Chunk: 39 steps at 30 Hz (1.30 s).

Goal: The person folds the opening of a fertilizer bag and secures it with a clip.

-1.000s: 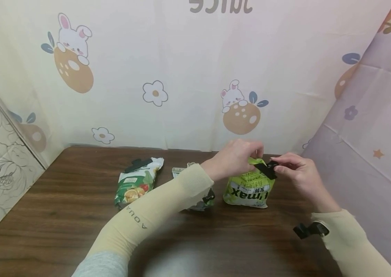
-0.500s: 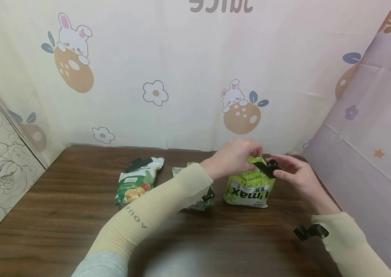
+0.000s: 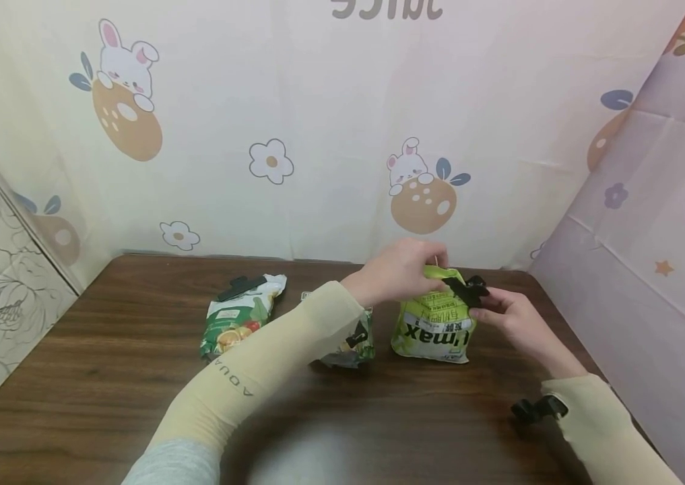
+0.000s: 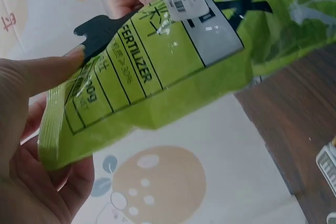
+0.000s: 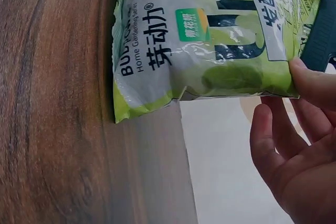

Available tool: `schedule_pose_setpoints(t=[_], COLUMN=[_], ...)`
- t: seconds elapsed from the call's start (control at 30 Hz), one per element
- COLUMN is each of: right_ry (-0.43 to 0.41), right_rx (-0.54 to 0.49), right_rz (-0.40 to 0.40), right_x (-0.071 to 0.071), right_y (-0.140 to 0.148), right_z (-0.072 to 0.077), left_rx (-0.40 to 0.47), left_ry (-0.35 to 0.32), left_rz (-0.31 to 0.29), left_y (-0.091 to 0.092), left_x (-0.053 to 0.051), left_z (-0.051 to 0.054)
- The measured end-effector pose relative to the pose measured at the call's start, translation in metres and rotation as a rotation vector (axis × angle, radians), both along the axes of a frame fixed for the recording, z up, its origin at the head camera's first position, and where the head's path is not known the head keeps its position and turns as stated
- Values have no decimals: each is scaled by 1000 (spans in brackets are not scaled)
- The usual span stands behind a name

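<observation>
A lime-green fertilizer bag point(image 3: 434, 329) stands on the wooden table, its lettering upside down in the head view. A black bag clip point(image 3: 468, 291) sits across its top, with an end jutting past the right side. My left hand point(image 3: 399, 271) grips the bag's top left; in the left wrist view its thumb point(image 4: 58, 72) lies at the clip's end and its fingers are partly behind the bag. My right hand point(image 3: 518, 323) pinches the upper right edge just below the clip; in the right wrist view the thumb point(image 5: 315, 85) is on the front and some fingers are behind.
To the left lies a green-and-white bag point(image 3: 239, 316) with a black clip point(image 3: 242, 287) on top. Another bag point(image 3: 354, 345) with a black clip is partly hidden behind my left forearm. A patterned cloth point(image 3: 330, 135) hangs behind the table point(image 3: 378, 424).
My right hand has shifted from the clip's end down to the bag's edge beneath it. The left hand has moved slightly left, and the bag's top leans a little that way.
</observation>
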State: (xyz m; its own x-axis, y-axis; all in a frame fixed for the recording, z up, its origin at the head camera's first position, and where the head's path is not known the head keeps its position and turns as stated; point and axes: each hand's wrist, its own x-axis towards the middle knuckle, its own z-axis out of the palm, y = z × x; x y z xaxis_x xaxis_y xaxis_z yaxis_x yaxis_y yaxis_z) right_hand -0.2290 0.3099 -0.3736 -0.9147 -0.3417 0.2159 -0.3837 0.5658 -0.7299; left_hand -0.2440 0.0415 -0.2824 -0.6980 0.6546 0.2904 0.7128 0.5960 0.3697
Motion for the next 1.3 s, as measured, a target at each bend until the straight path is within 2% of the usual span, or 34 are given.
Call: schedule_pose_setpoints(t=[0.13, 0.3, 0.5, 0.8, 1.1, 1.3], right_ry=[-10, -71, -144, -233, -280, -294], right_rx=[-14, -13, -21, -103, -137, -142], right_rz=[-22, -71, -103, -117, -108, -96], right_x=[-1, -1, -1, 0, -1, -2], right_y=[-1, -1, -2, -6, -9, -9], right_z=[-3, -5, -6, -6, -13, -19], left_rx=[18, -15, 11, 32, 26, -11], left_ry=[-34, -55, -84, -90, -101, -140], left_rz=[30, 97, 108, 121, 137, 152], left_y=[-11, -22, -26, -25, -27, -26], left_x=[-4, -11, -16, -19, -25, -28], left_z=[-3, -10, -16, -20, -28, -34])
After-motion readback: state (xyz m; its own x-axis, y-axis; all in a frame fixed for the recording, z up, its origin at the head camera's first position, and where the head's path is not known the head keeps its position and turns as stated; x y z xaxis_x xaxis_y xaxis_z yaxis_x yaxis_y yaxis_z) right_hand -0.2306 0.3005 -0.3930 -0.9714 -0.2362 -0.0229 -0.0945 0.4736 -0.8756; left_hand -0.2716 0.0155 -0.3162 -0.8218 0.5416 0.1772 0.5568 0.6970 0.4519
